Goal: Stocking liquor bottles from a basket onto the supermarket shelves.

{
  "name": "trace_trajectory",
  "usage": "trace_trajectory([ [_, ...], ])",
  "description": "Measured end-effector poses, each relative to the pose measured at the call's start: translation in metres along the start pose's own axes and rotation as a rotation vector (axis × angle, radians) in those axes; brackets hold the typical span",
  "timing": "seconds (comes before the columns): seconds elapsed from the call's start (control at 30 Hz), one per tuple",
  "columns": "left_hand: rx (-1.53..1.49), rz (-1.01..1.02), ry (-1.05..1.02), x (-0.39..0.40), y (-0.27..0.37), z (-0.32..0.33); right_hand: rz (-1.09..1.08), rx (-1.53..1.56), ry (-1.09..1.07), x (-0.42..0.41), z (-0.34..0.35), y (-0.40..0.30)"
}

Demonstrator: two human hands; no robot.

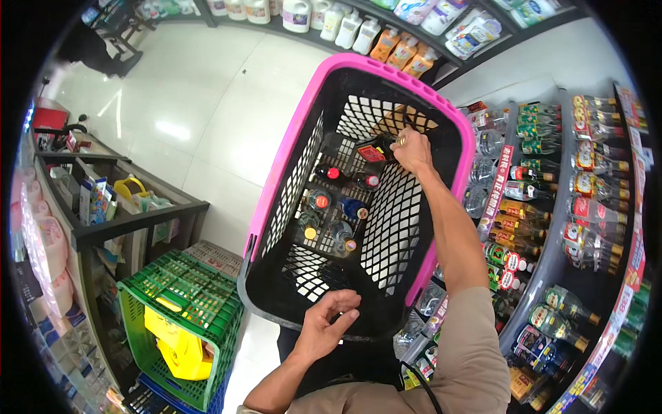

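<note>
A black mesh shopping basket with a pink rim stands in front of me. My right hand reaches inside its far right part, closed on the neck or cap of a dark bottle with a red label. Upright on the basket floor are several more bottles, among them dark ones with red caps, a blue one and clear glass ones. My left hand hovers over the near end of the basket, fingers curled and apart, holding nothing.
Shelves of bottles run along the right. Detergent and soap bottles line the far shelf. At the left stand a display rack and a green plastic crate with a yellow bag inside. Dark-clothed legs of a person show far left.
</note>
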State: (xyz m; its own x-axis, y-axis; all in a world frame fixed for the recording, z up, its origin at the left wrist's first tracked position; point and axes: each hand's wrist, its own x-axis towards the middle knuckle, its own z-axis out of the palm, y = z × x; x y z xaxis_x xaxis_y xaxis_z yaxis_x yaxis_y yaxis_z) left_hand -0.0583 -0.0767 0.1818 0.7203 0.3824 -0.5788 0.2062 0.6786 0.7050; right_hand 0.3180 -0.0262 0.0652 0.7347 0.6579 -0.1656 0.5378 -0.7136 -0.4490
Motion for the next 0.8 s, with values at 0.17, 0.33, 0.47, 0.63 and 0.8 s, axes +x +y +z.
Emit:
trace_trajectory([
  [0.17, 0.117, 0.133, -0.047, -0.002, 0.019, 0.000, -0.112, 0.070, 0.066, -0.054, -0.104, -0.051],
  [0.33, 0.447, 0.399, 0.010, 0.011, 0.077, 0.009, -0.174, 0.234, 0.115, -0.141, -0.209, -0.093],
  [0.47, 0.737, 0.679, -0.078, 0.010, 0.128, 0.027, -0.024, 0.545, 0.055, -0.226, -0.283, -0.132],
  [0.63, 0.821, 0.770, -0.351, -0.008, 0.147, 0.064, 0.076, 0.652, 0.142, -0.329, -0.337, -0.145],
  [0.8, 0.504, 0.274, -0.975, -0.042, 0.133, 0.098, 0.144, 0.705, 0.241, -0.418, -0.354, -0.133],
])
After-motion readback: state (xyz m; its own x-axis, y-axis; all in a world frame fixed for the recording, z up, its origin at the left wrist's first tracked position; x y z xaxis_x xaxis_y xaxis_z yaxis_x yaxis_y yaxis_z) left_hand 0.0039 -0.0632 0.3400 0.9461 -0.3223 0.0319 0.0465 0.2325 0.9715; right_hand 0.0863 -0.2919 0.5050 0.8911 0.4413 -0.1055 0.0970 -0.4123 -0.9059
